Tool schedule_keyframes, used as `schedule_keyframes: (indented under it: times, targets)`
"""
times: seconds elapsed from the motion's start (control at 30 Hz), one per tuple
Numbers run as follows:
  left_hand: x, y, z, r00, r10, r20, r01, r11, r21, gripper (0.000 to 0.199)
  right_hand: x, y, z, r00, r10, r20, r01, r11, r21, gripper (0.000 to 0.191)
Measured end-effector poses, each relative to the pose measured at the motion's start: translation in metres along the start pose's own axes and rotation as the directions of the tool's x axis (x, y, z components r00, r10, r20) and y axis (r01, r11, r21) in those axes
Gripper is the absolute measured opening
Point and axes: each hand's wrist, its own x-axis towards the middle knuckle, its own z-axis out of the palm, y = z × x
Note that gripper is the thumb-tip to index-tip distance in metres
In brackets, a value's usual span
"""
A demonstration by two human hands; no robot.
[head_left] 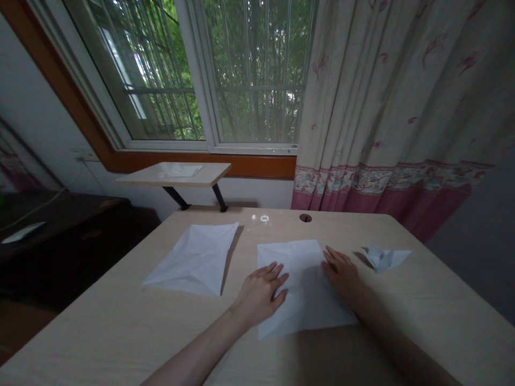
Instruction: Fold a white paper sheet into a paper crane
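Observation:
A creased white sheet of paper (306, 300) lies unfolded on the desk in front of me. My left hand (261, 295) rests on its left edge, fingers spread and laid over the paper. At its right edge is my right hand (341, 271), fingers stretched out and touching the sheet near its upper right side. Neither hand grasps anything. To the right of my right hand sits a folded white paper figure (384, 257) with pointed ends. A second creased sheet of paper (197, 260) lies on the left, its edges lifted slightly off the desk.
The pale wooden desk (120, 332) carries a raised shelf (201, 179) at the back left, with white paper (179, 170) on it. A round cable hole (306, 218) is near the back edge. Behind are a barred window (257, 80) and a flowered curtain (386, 107).

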Motion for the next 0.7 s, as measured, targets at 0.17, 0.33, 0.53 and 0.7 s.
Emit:
schedule_keyframes:
  times: [0.17,0.33,0.53,0.7]
  targets:
    - [0.000,0.002,-0.003,0.999,-0.016,0.034,0.015,1.000,0.021,0.044,0.006,0.003,-0.006,1.000,0.000,-0.026,0.004,0.987,0.161,0.040]
    - [-0.001,0.002,-0.001,0.999,-0.028,0.027,0.028,0.999,0.017,0.057,0.004,-0.002,-0.011,0.996,0.060,0.062,-0.080,0.919,0.386,0.045]
    - [-0.004,0.006,0.002,0.998,-0.044,0.053,0.045,0.999,-0.025,0.083,0.002,-0.008,-0.019,0.982,0.120,0.143,-0.183,0.765,0.618,0.048]
    - [-0.005,0.009,0.004,0.994,-0.059,0.093,0.064,0.997,-0.053,0.096,0.002,-0.018,-0.029,0.966,0.135,0.221,-0.255,0.634,0.730,0.060]
